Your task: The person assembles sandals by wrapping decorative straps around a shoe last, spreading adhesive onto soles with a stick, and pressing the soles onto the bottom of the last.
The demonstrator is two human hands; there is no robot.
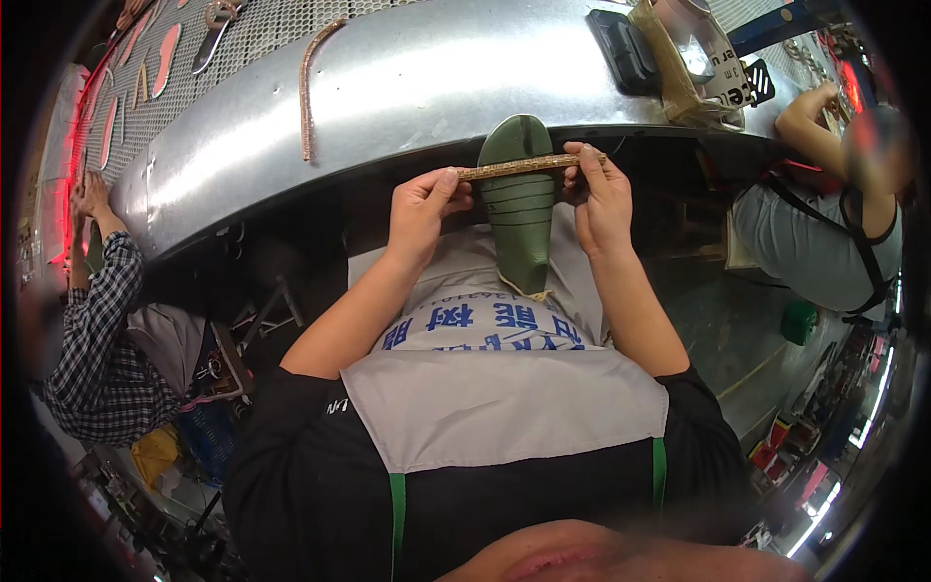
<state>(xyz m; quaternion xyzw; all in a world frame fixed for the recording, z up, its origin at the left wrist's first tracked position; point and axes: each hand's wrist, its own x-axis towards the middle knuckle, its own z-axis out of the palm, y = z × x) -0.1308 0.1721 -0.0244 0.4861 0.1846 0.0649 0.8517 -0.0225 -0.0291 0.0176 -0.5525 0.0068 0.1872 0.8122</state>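
A narrow brown patterned strap (519, 168) is stretched crosswise between my hands. My left hand (424, 209) pinches its left end between thumb and fingers. At its other end, my right hand (601, 199) grips the strap, with a short tip sticking out past the fingers. Under the strap is a green shoe last (520, 223) with dark lines drawn across it. Its rounded toe points away from me at the bench edge, and its narrow end rests on my grey apron (456, 281). Whether the strap touches the last, I cannot tell.
A second brown strap (306, 97) lies curved on the metal bench (427, 78). A black tray (624, 50) and a taped box (679, 58) stand at its right. Pink insole shapes (167, 58) lie on mesh at far left. People work on both sides.
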